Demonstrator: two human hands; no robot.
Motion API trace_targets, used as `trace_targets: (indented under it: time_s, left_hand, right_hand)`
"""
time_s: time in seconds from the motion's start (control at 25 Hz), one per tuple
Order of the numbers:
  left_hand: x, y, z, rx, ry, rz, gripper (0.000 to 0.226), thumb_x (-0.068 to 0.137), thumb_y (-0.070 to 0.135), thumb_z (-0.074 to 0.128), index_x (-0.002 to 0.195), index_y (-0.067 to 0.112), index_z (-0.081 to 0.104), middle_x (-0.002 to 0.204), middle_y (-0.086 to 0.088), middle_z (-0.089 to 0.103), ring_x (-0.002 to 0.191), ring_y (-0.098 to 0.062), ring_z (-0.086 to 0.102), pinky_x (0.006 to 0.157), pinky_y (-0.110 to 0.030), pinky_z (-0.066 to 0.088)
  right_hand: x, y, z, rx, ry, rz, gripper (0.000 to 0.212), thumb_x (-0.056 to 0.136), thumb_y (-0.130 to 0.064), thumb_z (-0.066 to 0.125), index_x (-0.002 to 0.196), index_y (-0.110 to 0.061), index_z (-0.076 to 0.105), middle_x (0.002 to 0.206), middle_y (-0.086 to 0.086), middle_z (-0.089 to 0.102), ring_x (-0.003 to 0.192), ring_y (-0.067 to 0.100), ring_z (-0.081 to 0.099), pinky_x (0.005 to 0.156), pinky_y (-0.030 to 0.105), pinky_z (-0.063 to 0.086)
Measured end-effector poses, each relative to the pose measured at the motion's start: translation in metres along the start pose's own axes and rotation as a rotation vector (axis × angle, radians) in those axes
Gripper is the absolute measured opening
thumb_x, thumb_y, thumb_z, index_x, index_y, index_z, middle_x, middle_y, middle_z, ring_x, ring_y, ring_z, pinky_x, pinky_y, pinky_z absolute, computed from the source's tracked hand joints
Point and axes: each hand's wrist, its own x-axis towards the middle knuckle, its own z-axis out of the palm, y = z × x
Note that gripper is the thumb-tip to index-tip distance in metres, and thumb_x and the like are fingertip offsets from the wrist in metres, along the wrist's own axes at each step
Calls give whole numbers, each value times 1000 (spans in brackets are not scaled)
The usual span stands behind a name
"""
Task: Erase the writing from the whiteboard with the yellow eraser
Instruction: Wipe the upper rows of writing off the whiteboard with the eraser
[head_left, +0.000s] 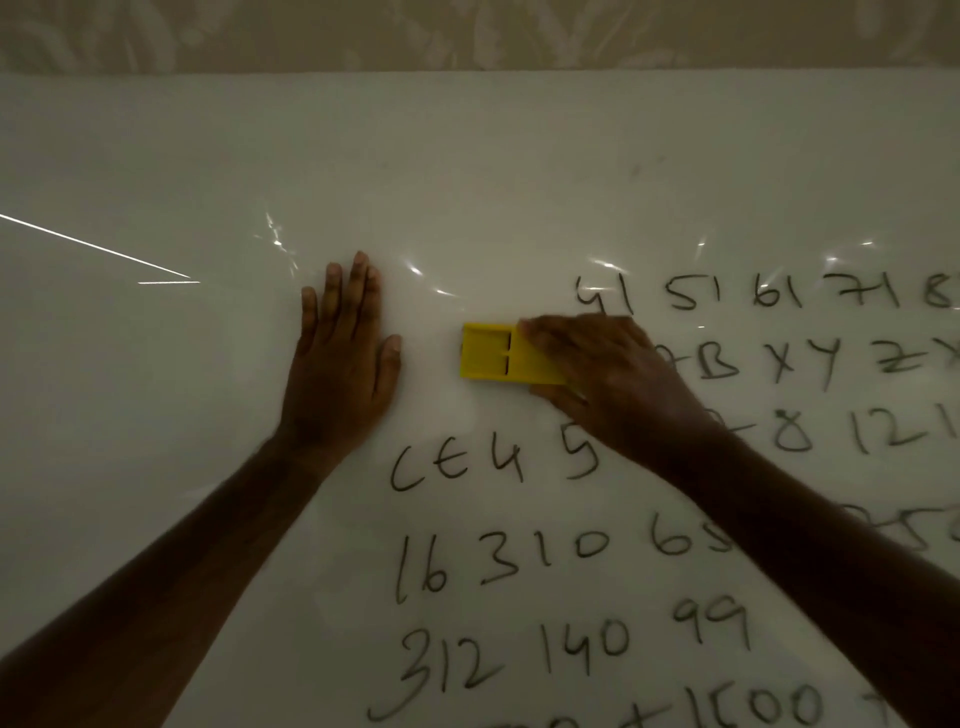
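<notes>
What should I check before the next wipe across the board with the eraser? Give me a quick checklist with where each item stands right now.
1. Right hand grips the yellow eraser: ok.
2. Eraser lies flat on the whiteboard: looks ok; its underside is hidden.
3. Left hand rests flat on the board, fingers straight, steadying it: ok.
4. Left hand is apart from the eraser, not touching it: ok.
5. Writing left to erase: not ok; rows such as "41 51 61" to the eraser's right and "16 310" below remain.
6. Erasing pad clean enough: cannot tell.
</notes>
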Motion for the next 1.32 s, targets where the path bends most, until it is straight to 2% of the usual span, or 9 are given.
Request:
trace_targets:
  time_s: [0.12,0.24,0.4,0.52,0.64,0.8,0.92,1.08,1.32]
  left_hand:
    - [6,9,1,0,-6,20,71,112,36,30,170,-2,17,180,-21,13,167,-41,9,136,-58,6]
    - [15,22,2,-5,-5,26,72,112,37,31,170,-3,18,179,-22,13,167,-42,10,136,-58,6]
    - [19,32,6,-10,0,45,70,112,35,31,169,-3,18,179,-21,14,167,-41,10,136,-56,4]
    - [19,33,6,-10,-6,59,69,112,33,31,169,-4,18,179,-21,14,167,-42,10,136,-58,5]
    - [22,39,4,-17,-22,52,70,112,34,31,170,-3,17,180,-21,13,167,-42,9,136,-59,6]
    - [36,66,8,-70,-38,29,72,111,37,30,170,-1,17,180,-20,12,167,-42,7,135,-55,2]
    - [42,75,11,-77,-36,24,71,111,37,29,171,-1,16,180,-19,12,167,-41,7,136,-56,5]
    - [41,72,12,-60,-35,38,70,112,37,27,171,0,16,181,-18,11,167,-39,6,136,-55,4]
    - [40,77,13,-40,-18,32,69,112,35,26,170,-2,17,180,-21,13,167,-42,9,136,-58,8]
  right_hand:
    - [32,34,-8,-12,70,129,63,99,-44,59,153,-13,48,145,9,60,125,33,56,102,46,42]
    - [58,35,-6,34,103,213,64,96,-39,67,152,-12,50,143,11,61,123,34,58,100,46,43]
    - [18,19,-2,17,83,66,61,100,-41,63,151,-11,51,143,10,61,123,32,59,104,44,43]
    - [-22,35,-16,-12,27,-2,60,102,-42,62,152,-11,51,146,10,60,125,31,59,104,47,47]
    - [-17,69,-30,-48,51,107,62,102,-46,57,154,-12,48,146,12,60,126,33,57,104,47,44]
    - [23,88,-30,-1,106,271,66,98,-44,66,154,-14,49,144,10,60,124,35,56,103,47,43]
    - [11,61,-18,17,102,204,65,97,-42,66,153,-13,50,144,10,61,124,31,55,104,46,43]
    - [-41,53,-27,1,-5,43,61,100,-39,66,153,-14,50,147,6,59,127,29,57,105,47,46]
    - [-9,77,-32,34,45,206,63,100,-45,59,154,-14,48,146,9,59,128,32,55,106,50,44]
